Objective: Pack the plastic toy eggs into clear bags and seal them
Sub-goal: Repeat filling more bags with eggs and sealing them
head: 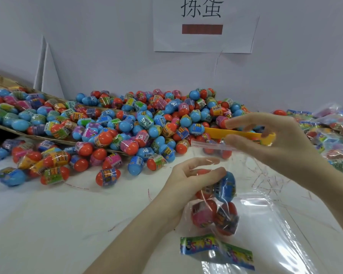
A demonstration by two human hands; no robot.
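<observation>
A clear bag (pixel 244 175) stands upright in front of me with several toy eggs in it: a blue egg (pixel 226 186) on top, a pink-wrapped red egg (pixel 203 213) and a dark-wrapped red egg (pixel 227 217) below. My left hand (pixel 190 175) grips the bag around the upper eggs from the left. My right hand (pixel 281 139) pinches the bag's open top edge, holding it up. A big heap of blue and red eggs (pixel 127 125) covers the table behind.
A stack of flat clear bags (pixel 285 234) lies under the bag at the right, with a colourful printed header card (pixel 216 248) on it. A yellow tray (pixel 236 133) sits behind my right hand. Filled bags (pixel 333 135) pile at the far right. Cardboard (pixel 6 80) lies at the left.
</observation>
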